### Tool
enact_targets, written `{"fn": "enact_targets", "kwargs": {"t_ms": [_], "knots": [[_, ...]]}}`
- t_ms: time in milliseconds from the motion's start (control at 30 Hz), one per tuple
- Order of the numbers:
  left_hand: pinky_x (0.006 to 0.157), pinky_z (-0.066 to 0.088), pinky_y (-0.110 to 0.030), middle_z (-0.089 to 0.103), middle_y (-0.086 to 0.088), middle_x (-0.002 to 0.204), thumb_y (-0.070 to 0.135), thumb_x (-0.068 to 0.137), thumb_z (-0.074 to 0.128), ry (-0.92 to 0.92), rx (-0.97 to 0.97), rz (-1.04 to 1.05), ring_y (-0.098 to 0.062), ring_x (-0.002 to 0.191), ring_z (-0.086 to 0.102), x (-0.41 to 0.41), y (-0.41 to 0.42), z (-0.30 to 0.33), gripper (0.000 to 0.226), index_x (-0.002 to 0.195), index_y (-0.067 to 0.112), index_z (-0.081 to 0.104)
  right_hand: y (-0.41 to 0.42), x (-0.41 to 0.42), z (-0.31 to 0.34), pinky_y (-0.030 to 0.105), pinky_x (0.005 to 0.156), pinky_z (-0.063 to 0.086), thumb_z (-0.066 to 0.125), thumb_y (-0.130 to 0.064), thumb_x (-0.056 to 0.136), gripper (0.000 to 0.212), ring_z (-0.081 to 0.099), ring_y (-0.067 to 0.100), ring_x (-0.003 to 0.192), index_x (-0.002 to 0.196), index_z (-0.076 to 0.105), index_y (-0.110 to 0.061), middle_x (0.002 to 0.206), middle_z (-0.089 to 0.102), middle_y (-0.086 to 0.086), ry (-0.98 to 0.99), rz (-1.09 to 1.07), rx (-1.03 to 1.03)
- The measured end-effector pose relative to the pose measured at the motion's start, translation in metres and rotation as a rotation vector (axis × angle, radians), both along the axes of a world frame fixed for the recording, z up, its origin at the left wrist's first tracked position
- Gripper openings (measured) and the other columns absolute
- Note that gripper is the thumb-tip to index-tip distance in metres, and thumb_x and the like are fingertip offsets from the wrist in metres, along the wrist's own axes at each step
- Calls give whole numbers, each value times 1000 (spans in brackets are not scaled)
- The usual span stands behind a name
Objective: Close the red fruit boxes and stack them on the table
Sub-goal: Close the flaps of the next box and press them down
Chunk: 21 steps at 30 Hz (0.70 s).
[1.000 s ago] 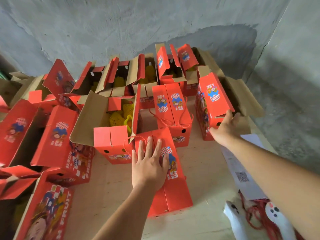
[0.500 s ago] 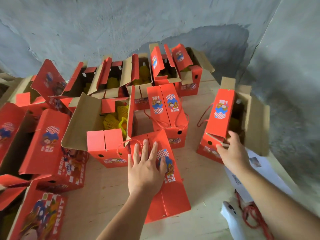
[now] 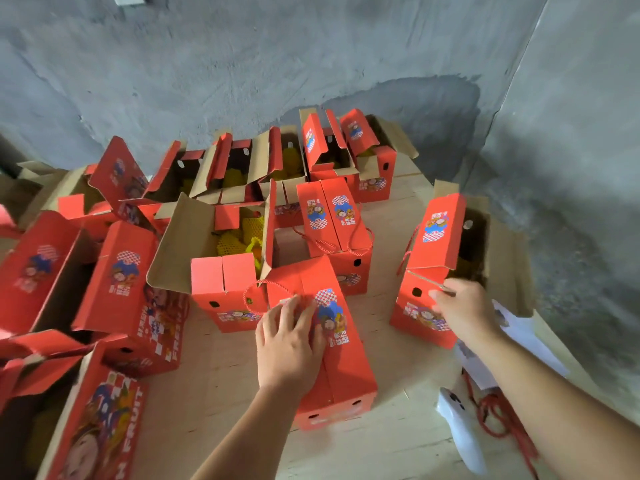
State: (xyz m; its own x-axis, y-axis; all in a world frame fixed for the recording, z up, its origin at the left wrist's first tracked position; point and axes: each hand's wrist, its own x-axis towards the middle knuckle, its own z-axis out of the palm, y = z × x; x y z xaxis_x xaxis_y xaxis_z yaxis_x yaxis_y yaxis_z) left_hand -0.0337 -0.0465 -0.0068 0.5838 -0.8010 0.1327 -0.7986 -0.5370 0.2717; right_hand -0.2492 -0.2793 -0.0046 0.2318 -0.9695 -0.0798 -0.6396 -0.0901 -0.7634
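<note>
Red closed box (image 3: 332, 341) lies under the flat left hand (image 3: 289, 344); right hand (image 3: 464, 311) pinches an open box's flap (image 3: 427, 275).

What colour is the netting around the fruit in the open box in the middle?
Yellow. The netting shows best in the head view, inside the open box.

A pale wooden table (image 3: 214, 386) is carrying red fruit boxes (image 3: 332, 337); papers (image 3: 519, 344) and red cords (image 3: 498, 417) are lying right of them.
</note>
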Motion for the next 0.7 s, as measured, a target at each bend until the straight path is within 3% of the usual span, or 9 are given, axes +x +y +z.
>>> {"fn": "enact_targets", "kwargs": {"t_ms": [100,233,333,433,500,600,700], "knots": [[126,17,-49,25,10,170,53,105,28,34,93,-45,-28,158,11,-20,8,-5,56,159,42,34,-17,-1,39,51,71,57,71,-10,91,19,74,29,64,77,62,-3,67,68,12,-49,31,-49],[128,7,-50,19,15,171,52,106,32,105,48,-51,-23,159,3,-31,27,-6,52,157,47,33,-14,-3,103,26,48,54,69,-4,94,18,71,14,52,89,59,10,75,61,27,-155,114,-24],[126,12,-44,31,15,166,40,104,50,245,-117,-20,-21,155,18,-40,43,-5,45,149,41,51,8,-13,148,25,51,56,71,-7,94,10,75,20,61,89,66,0,82,69,27,-158,240,-48],[114,29,-36,55,11,147,31,102,58,364,-318,129,-19,137,44,-50,49,4,32,133,32,67,41,-23,186,25,52,59,75,-10,92,12,75,23,61,83,70,-17,75,68,14,-194,388,-136],[108,41,-35,66,9,127,25,104,57,565,-496,209,-15,123,58,-49,53,15,24,124,25,69,65,-27,207,23,50,57,78,-15,89,14,75,21,58,82,71,-26,75,65,8,-203,450,-231],[103,49,-27,72,20,112,31,105,57,955,-571,286,4,112,62,-47,57,38,16,116,36,68,100,-36,237,25,45,55,79,-33,82,10,74,22,56,88,73,-27,78,61,4,-272,520,-289],[106,48,-28,74,19,117,45,106,52,1230,-633,349,2,115,65,-43,64,55,25,124,36,67,137,-36,257,19,45,52,85,-46,77,27,72,15,53,94,74,-29,81,62,-2,-270,658,-315]]}}
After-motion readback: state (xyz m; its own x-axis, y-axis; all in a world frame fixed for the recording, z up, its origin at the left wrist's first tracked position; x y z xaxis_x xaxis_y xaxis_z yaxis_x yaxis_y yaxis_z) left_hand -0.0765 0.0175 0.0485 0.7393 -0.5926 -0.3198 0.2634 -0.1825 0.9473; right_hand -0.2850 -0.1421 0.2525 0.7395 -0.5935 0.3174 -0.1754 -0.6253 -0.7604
